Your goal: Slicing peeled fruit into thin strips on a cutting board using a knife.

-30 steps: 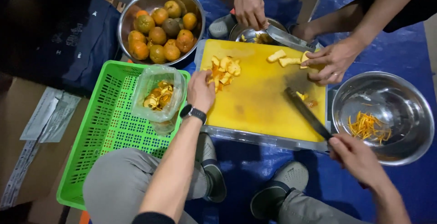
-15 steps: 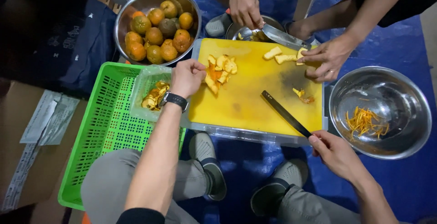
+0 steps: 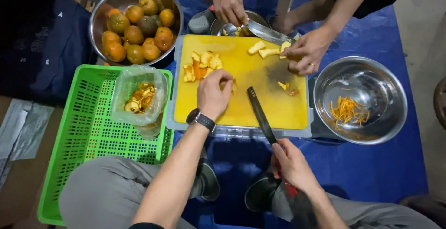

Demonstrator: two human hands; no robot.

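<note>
My left hand (image 3: 213, 94), with a dark watch on the wrist, rests on the yellow cutting board (image 3: 246, 110), its fingers pinched on a piece of orange peel (image 3: 231, 85). A small pile of peel pieces (image 3: 200, 65) lies just beyond it. My right hand (image 3: 290, 164) grips the handle of a dark knife (image 3: 260, 113) whose blade lies across the board's near middle. Across the board, another person's hands (image 3: 304, 52) hold a metal blade (image 3: 267, 33) and a peel piece.
A steel bowl of oranges (image 3: 134, 22) stands at the far left. A green basket (image 3: 88, 136) holds a clear bag of peel (image 3: 138, 96). Another steel bowl (image 3: 360, 99) with orange shreds sits at the right. Blue tarp (image 3: 371, 173) covers the floor.
My left hand moved right from the peel pile to the board's middle. My right hand drew the knife left and nearer, so its blade now lies at the board's centre.
</note>
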